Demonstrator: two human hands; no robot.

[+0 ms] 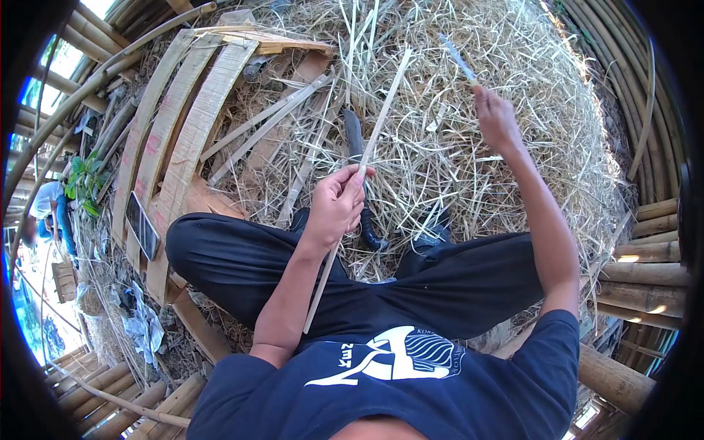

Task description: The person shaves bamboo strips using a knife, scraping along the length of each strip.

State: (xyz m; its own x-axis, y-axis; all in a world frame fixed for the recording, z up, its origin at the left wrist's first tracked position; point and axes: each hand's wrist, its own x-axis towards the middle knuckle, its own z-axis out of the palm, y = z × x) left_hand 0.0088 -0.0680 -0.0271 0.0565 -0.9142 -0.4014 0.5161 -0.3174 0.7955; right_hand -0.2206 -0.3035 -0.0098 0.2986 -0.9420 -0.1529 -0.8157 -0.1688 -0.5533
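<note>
A long, thin pale strip (376, 133) slants over the person's folded legs (469, 279). I see the left hand (339, 202) with fingers closed around its middle — the right hand (497, 121), raised well apart, has fingers wrapped around a knife (460, 61). Below, a dark-bladed tool (354, 136) lies on straw-like shavings (543, 147); leftward, a phone (143, 226) rests on wooden slats (202, 117).

Right hand (499, 123) is partly hiding the knife (460, 59), left hand (337, 202) is covering bits of the strip (386, 103) and machete (353, 133), frame bottom is cutting off the shirt (488, 381), far-left person (48, 202) is showing too small.
</note>
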